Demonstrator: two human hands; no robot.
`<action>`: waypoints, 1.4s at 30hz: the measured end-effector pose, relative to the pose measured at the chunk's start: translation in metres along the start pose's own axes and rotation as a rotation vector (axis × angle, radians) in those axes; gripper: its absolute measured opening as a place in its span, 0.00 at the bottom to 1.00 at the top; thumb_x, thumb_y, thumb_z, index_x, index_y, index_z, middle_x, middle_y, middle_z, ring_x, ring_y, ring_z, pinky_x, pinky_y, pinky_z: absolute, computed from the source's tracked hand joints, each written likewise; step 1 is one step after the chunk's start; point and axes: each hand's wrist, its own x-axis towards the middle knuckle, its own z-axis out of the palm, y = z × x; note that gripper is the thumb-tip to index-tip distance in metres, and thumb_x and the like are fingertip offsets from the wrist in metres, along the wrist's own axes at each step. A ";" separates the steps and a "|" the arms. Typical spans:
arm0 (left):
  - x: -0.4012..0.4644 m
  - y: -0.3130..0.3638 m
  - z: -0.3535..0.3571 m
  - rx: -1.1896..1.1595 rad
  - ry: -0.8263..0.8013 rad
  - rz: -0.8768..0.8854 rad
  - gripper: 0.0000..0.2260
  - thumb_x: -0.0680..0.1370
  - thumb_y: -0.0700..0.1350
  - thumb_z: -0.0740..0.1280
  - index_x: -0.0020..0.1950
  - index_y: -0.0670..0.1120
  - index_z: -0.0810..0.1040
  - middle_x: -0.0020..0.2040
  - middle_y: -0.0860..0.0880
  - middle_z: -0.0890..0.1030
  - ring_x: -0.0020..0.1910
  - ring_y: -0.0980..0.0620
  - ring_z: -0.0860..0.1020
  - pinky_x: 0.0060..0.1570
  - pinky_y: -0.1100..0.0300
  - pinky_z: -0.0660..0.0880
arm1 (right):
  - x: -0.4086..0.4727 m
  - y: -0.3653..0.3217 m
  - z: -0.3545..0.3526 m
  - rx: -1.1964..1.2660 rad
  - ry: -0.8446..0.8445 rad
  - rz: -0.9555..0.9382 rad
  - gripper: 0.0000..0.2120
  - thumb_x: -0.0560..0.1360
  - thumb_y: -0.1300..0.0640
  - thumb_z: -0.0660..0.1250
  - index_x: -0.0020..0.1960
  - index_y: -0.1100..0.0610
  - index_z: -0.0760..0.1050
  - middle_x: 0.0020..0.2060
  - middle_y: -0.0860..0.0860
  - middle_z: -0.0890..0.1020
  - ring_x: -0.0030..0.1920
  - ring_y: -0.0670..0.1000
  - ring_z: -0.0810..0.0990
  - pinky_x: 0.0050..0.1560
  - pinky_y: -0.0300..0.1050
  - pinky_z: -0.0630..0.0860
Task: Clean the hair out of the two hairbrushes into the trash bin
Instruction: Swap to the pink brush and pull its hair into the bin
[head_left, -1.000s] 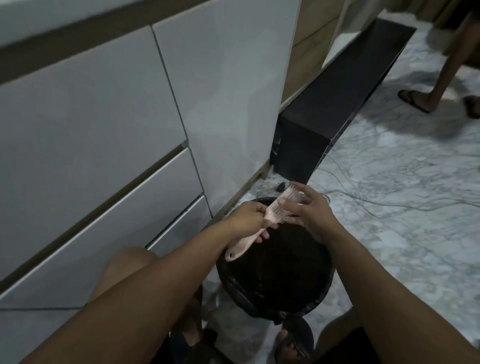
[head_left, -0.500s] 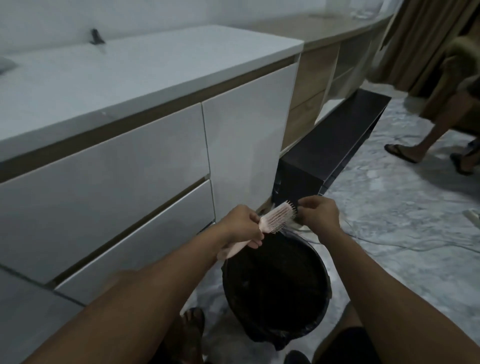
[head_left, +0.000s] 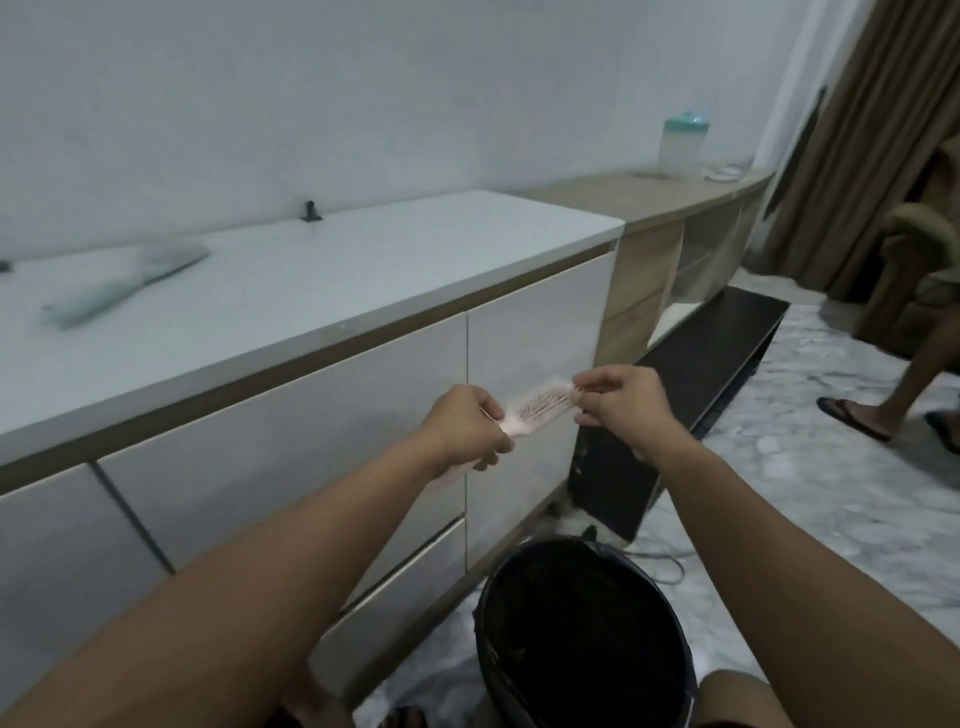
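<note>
My left hand (head_left: 467, 434) grips the handle of a pale pink hairbrush (head_left: 535, 413), held level in front of the white cabinet. My right hand (head_left: 623, 405) pinches at the far end of the brush head, fingers curled over the bristles. Whether hair is between those fingers is too blurred to tell. The black-lined trash bin (head_left: 582, 639) stands on the floor below and toward me from both hands. A second brush (head_left: 124, 283), pale teal and blurred, lies on the white cabinet top at the left.
The white cabinet (head_left: 311, 291) runs along the left with drawers below. A dark flat panel (head_left: 696, 374) leans by the wooden shelf unit. A jar (head_left: 680, 143) stands on the shelf top. Another person's sandalled foot (head_left: 852, 418) is at the right, and cables lie on the marble floor.
Both hands have lifted the pink brush up from just over the bin to cabinet-drawer height. My view has tilted upward, bringing the cabinet top and the second brush into sight.
</note>
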 end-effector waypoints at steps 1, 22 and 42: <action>-0.003 0.007 -0.010 0.013 0.033 0.023 0.13 0.68 0.31 0.74 0.50 0.40 0.77 0.44 0.37 0.83 0.32 0.44 0.81 0.34 0.53 0.79 | 0.001 -0.015 0.003 -0.017 0.000 -0.026 0.07 0.72 0.67 0.73 0.50 0.61 0.81 0.48 0.56 0.84 0.47 0.52 0.84 0.43 0.44 0.84; -0.050 0.051 -0.222 0.271 0.652 0.106 0.06 0.65 0.38 0.75 0.41 0.44 0.84 0.37 0.51 0.80 0.41 0.49 0.79 0.41 0.58 0.77 | 0.000 -0.199 0.154 -0.889 -0.212 -0.853 0.26 0.79 0.64 0.56 0.76 0.52 0.60 0.77 0.47 0.62 0.74 0.51 0.63 0.70 0.48 0.65; 0.016 -0.003 -0.275 0.255 0.805 -0.072 0.12 0.68 0.43 0.73 0.49 0.41 0.81 0.46 0.46 0.83 0.47 0.45 0.81 0.39 0.58 0.73 | 0.057 -0.231 0.278 -1.108 -0.505 -0.663 0.23 0.80 0.62 0.51 0.75 0.57 0.59 0.74 0.57 0.64 0.71 0.59 0.67 0.68 0.55 0.65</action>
